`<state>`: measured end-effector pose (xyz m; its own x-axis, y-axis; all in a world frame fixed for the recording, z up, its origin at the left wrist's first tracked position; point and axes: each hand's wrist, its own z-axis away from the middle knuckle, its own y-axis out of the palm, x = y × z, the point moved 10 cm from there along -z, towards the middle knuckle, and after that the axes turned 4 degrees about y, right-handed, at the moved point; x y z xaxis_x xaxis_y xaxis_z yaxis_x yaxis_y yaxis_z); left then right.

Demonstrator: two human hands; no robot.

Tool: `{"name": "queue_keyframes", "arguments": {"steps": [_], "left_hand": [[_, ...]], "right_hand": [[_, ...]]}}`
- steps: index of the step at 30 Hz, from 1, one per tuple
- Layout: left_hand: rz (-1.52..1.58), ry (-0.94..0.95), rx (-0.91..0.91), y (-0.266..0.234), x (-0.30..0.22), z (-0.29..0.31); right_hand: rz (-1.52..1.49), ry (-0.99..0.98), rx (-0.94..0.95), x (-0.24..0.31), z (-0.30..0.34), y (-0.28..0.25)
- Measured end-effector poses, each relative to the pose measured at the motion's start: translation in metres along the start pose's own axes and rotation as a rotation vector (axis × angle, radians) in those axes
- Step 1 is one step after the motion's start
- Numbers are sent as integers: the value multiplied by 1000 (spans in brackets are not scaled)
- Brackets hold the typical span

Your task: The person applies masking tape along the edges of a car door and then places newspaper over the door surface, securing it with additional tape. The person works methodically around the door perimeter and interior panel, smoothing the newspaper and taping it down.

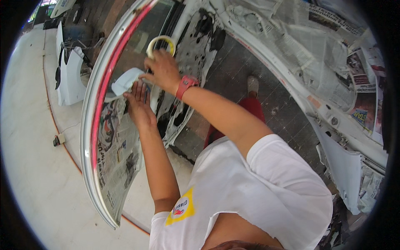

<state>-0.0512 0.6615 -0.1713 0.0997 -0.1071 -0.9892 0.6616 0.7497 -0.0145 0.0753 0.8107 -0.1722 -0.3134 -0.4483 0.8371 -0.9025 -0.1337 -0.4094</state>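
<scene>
My left hand [141, 109] lies with its fingers stretched out at the lower edge of a pale, smooth, rounded piece [126, 81] that looks like a side mirror cover, touching it. This piece sits on a car door [86, 137] with a white frame and a pink-red strip. My right hand [164, 71] is closed on the near edge of a roll of masking tape [171, 45], and some of its fingers reach toward the pale piece. Printed newspaper [118, 156] covers the door's window nearest me. Whatever lies under my left fingertips is hidden.
To the right, the car body [321, 112] is draped with plastic and newspaper [287, 37]. A white body panel [71, 79] stands at the far left. An orange cord [50, 112] runs across the pale floor [33, 166] beside the door. Dark tiles [287, 116] lie between door and car.
</scene>
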Motion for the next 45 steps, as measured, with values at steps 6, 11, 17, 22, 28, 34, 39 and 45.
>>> {"name": "queue_keyframes", "arguments": {"steps": [6, 11, 17, 22, 28, 34, 39, 45], "left_hand": [[373, -106, 1, 9, 7, 9], [511, -47, -1, 30, 15, 27], [23, -211, 124, 102, 52, 73], [-376, 229, 872, 253, 23, 145], [-502, 311, 1738, 330, 9, 209], [-512, 306, 2025, 307, 19, 247], [-510, 482, 2085, 293, 24, 271], [-468, 686, 2061, 279, 10, 284]], "right_hand": [[-91, 101, 90, -14, -8, -9], [-162, 163, 281, -89, 37, -58], [22, 503, 773, -211, 145, -126], [226, 255, 1118, -198, 204, -109], [115, 413, 1053, -180, 228, -83], [204, 550, 959, -166, 251, -93], [245, 622, 899, -157, 272, -106], [294, 649, 855, -156, 280, -126]]}}
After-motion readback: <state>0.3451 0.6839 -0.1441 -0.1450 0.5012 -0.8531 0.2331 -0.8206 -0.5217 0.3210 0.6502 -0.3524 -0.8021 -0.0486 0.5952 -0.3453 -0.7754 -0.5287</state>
